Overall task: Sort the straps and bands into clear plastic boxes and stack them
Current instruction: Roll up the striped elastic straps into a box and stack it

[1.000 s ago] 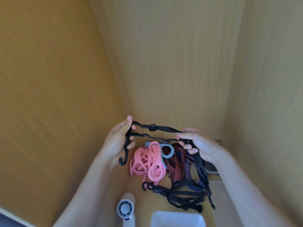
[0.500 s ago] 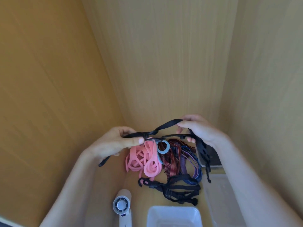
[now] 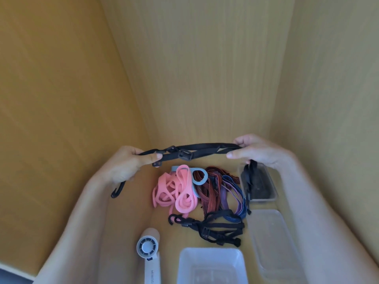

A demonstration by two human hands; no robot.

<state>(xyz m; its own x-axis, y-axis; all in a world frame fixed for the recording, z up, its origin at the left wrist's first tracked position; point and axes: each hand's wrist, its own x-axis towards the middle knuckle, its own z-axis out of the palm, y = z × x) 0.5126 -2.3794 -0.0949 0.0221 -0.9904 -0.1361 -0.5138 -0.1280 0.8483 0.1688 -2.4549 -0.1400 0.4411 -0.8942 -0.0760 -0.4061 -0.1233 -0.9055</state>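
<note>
Black strap [image 3: 205, 149] is up in the air, pulled into a long line between both hands, above and beyond the pink bands [image 3: 176, 193] that lie on the desk [image 3: 133, 218]. Left hand [image 3: 127, 163], up and left of the pink bands, has its grip closed round one end, thumb pressed on the webbing. A black hook [image 3: 116, 191] dangles out from under that hand. Right hand [image 3: 260, 153], up and right of the pink bands, pinches the other end with the thumb laid along the strap. The spare tail [image 3: 249, 179] hangs down from its grip. A square buckle [image 3: 185, 155] rides on the strap, nearer the left hand.

Down on the desk, a grey-blue ring band [image 3: 200, 178] touches the upper right edge of the pink bands. Red-striped cords [image 3: 207, 193] lie just right of them, with purple and blue cords [image 3: 233, 199] beyond those. A second black strap [image 3: 213, 229] sits tangled on the near side of the pink bands, a little to the right.

Far right of the pink bands stands a clear box [image 3: 264, 199] with dark straps inside. The hanging tail crosses in front of it, and contact cannot be told. A second clear box [image 3: 272, 238] sits nearer than that one. A third, whitish box [image 3: 211, 265] lies at the bottom edge, on the near side of the pink bands. A handheld fan [image 3: 147, 248] lies near-left of them.
</note>
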